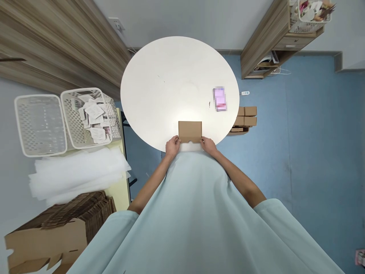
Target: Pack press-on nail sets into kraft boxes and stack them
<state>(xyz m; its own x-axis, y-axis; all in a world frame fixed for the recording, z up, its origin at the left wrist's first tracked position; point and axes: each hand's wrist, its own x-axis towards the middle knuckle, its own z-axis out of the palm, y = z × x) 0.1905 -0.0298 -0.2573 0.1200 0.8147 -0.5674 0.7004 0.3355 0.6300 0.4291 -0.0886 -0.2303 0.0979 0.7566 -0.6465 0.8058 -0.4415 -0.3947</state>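
A small brown cardboard box point(189, 131), its lid closed, lies at the near edge of the round white table point(159, 83). At its near left corner are the curled fingers of my left hand point(172, 147). My right hand point(208, 145) grips the opposite near corner, thumb and fingertips pressed against the side. A small notch shows in the middle of the box's front edge. What is inside the box is hidden.
A blurred pink-purple packet point(219, 99) lies on the table's right. Small boxes point(250, 116) are stacked beyond the right edge. On the left stand a basket of white packets point(94, 114), white sheets point(76, 171) and flattened cardboard point(48, 239). A cabinet point(268, 38) stands back right.
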